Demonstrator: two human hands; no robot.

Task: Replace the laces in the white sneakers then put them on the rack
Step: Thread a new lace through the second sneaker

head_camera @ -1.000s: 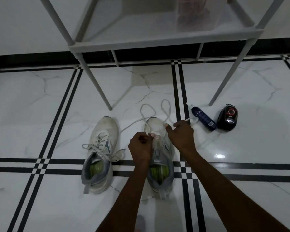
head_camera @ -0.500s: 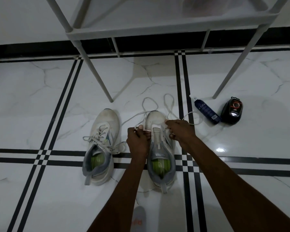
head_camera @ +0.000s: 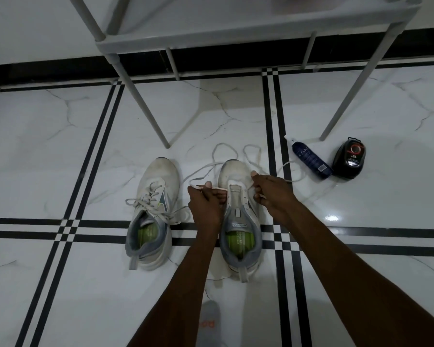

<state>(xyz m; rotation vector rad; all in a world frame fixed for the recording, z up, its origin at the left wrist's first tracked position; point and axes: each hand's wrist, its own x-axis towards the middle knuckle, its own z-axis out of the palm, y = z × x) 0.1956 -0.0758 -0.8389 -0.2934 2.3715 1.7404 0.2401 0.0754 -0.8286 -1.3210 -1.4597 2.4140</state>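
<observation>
Currently, we record the scene as follows.

Floor [head_camera: 60, 151]: white marble-pattern tiles with black double lines; it carries every item below.

Right sneaker [head_camera: 239, 216]: upright on the floor, toe toward the wall, heel toward us, straddling the horizontal black lines. We see its eyelets mostly unlaced and its tongue exposed.

Lace [head_camera: 226, 152]: white; it passes across the lowest eyelets of the right sneaker. Its free ends lie in loose loops on the floor beyond the toe, and one strand trails right toward the spray bottle.

Left hand [head_camera: 206, 201]: grip closed; fingers curled, pinching the lace just beside the left edge of the right sneaker.

Right hand [head_camera: 271, 194]: grip closed; thumb and fingers pinch the lace at the right edge of the same sneaker.

Left sneaker [head_camera: 153, 211]: upright, beside the right sneaker and apart from it, fully laced with loose ends lying on the floor.

Rack [head_camera: 211, 38]: grey frame standing against the wall at the far side of the floor; its front legs rest on the tiles beyond the sneakers.

Spray bottle [head_camera: 310, 159]: dark blue, lying on its side to the right of the right sneaker.

Black case [head_camera: 348, 160]: just beside the spray bottle, on its right, near the right front leg of the rack.
</observation>
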